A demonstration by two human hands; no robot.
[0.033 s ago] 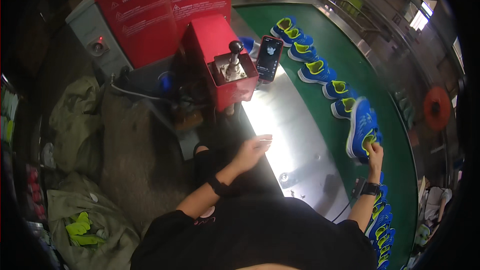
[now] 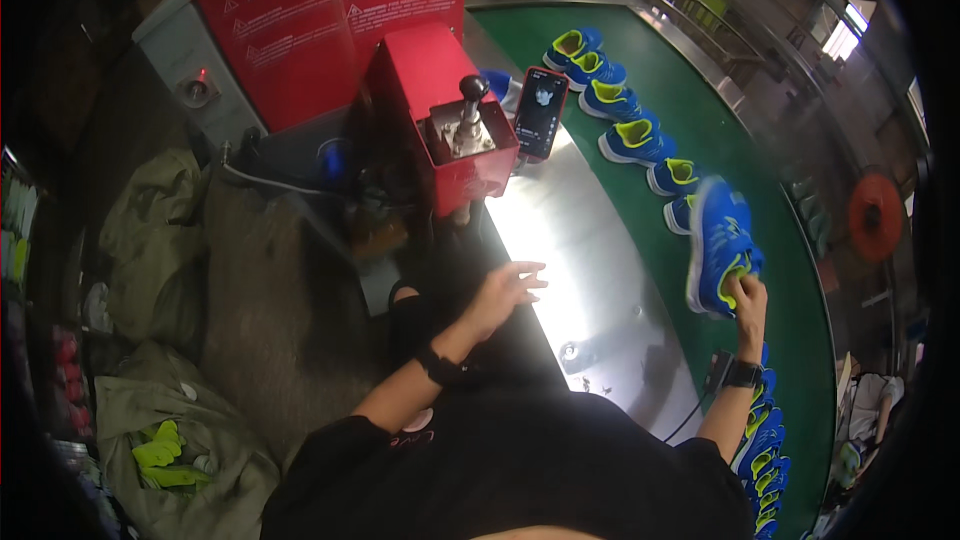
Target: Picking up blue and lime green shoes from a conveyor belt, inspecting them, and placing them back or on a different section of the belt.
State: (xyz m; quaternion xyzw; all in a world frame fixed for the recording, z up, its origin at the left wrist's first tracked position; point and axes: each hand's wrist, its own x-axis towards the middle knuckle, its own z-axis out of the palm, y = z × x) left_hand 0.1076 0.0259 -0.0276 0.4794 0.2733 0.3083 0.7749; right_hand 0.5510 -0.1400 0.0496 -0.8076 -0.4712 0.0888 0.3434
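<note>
My right hand (image 2: 747, 298) grips a blue sneaker (image 2: 722, 240) by its heel opening, where lime-green lining shows. The shoe is tilted, toe pointing away from me and its white sole facing left, above the green conveyor belt (image 2: 655, 205). Partly behind its toe sits another blue sneaker (image 2: 680, 214). Over the near edge of the shiny metal table (image 2: 590, 280), my left hand (image 2: 507, 292) hangs with its fingers apart and nothing in them.
A red machine (image 2: 430, 70) with a black-knobbed lever (image 2: 470, 105) stands ahead to the left. Beside it leans a phone (image 2: 541, 112). More sneakers line the belt beyond and near my right arm. At lower left, an olive sack (image 2: 235, 480) holds lime-green pieces (image 2: 165, 455).
The sneaker in my right hand has shifted slightly away from me and to the left. The fingers of my left hand have spread a little more.
</note>
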